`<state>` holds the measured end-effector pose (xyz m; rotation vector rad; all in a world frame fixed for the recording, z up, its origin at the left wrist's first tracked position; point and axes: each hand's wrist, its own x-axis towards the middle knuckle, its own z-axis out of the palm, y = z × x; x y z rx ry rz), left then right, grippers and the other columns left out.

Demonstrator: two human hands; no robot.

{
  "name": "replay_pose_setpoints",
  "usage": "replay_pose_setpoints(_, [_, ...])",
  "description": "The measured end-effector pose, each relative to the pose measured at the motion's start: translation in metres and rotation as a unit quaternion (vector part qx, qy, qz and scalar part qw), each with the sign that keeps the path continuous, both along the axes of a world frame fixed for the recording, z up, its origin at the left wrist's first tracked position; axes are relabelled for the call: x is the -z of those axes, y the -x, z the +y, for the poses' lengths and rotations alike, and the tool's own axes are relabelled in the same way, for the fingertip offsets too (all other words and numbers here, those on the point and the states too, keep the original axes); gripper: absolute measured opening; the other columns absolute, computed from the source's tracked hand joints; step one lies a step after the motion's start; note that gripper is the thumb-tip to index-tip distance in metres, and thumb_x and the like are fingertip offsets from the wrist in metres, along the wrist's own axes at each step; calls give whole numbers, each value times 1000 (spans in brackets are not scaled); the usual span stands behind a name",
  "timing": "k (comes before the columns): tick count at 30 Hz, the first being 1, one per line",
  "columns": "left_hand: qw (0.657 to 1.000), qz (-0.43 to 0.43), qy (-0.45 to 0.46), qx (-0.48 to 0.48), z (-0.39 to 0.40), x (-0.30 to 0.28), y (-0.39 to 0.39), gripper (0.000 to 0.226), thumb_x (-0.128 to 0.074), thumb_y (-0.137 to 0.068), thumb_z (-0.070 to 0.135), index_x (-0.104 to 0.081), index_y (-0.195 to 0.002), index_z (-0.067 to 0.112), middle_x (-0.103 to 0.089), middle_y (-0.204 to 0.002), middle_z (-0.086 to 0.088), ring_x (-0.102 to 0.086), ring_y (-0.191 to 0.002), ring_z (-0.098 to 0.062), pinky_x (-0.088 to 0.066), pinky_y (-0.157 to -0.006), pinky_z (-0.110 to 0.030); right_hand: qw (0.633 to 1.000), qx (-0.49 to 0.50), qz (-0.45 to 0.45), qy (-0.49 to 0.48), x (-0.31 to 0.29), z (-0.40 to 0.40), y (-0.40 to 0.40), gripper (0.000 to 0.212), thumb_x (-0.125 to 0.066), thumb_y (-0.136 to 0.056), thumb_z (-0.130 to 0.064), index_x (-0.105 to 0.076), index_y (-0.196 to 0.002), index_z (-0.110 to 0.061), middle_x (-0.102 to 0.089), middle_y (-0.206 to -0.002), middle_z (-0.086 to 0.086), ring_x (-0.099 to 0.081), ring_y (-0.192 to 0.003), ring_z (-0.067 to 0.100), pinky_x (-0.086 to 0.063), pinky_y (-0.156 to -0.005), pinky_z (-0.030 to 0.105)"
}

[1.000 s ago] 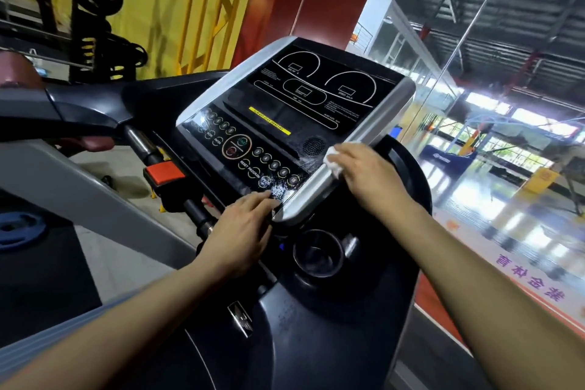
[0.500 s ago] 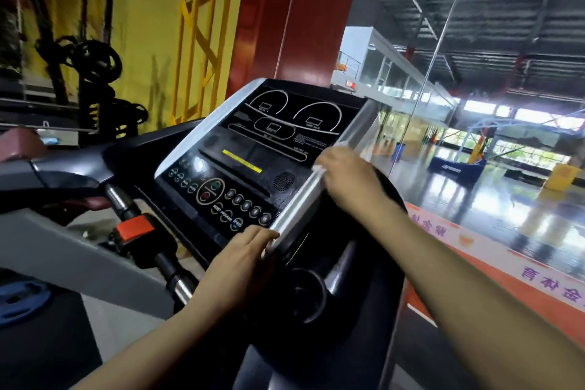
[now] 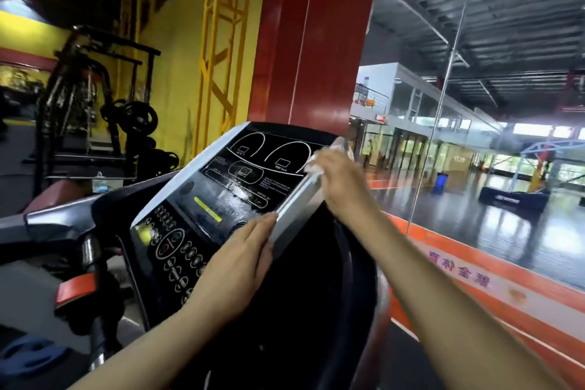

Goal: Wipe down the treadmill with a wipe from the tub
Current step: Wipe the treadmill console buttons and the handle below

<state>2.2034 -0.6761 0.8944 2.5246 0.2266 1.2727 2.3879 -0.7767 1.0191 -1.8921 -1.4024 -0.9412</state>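
Observation:
The treadmill's black console panel [image 3: 228, 199] with white markings and round buttons tilts up in the middle of the view, framed by a silver rim [image 3: 296, 206]. My right hand [image 3: 343, 184] grips a white wipe [image 3: 313, 168] and presses it on the upper part of the right silver rim. My left hand [image 3: 237, 263] rests on the lower right corner of the console, fingers straight along the rim's lower end. The wipe is mostly hidden under my right hand. The tub is not in view.
A red safety key clip [image 3: 74, 290] sits on the handlebar at left. Weight racks [image 3: 95, 111] stand behind at left. A red pillar [image 3: 310, 41] rises behind the console. A glass wall [image 3: 474, 136] runs along the right.
My right hand has slid the wipe up along the right silver rim toward the console's top corner. My left hand stayed at the lower right corner. My head tilted upward.

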Motion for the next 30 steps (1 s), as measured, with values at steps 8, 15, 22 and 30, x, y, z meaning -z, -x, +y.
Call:
replay_pose_setpoints(8, [998, -43, 10, -47, -14, 1, -9, 44, -55, -102, 29, -49, -145, 32, -57, -133, 22, -59, -113, 0, -49, -87, -21, 996, -45, 48, -53, -18, -4, -51, 40, -44, -89, -4, -75, -115, -11, -67, -128, 12, -59, -123, 25, -34, -108, 21])
replay_pose_setpoints(15, [997, -46, 17, -67, -16, 3, -12, 44, -59, -100, 26, -52, -143, 34, -60, -132, 25, -58, -114, 8, -46, -93, -12, 966, -110, 202, -117, -35, -3, -72, 45, -42, -93, -1, -78, -107, -24, -70, -119, -11, -60, -116, 6, -42, -106, 21])
replay_pose_setpoints(22, [996, -44, 18, -76, -9, 5, -16, 44, -57, -100, 31, -51, -144, 35, -58, -137, 26, -56, -124, 6, -46, -102, -18, 970, -68, 230, 39, -81, 23, -93, 39, -44, -74, -34, -81, -87, -34, -76, -112, -7, -65, -115, 19, -49, -105, 37])
replay_pose_setpoints(30, [994, -57, 32, -91, -16, 6, -15, 43, -57, -99, 34, -53, -142, 37, -62, -133, 26, -59, -120, 7, -46, -99, -14, 951, -148, 229, -147, -10, -22, -54, 39, -47, -96, -18, -70, -127, -26, -63, -138, -10, -53, -131, 4, -41, -111, 24])
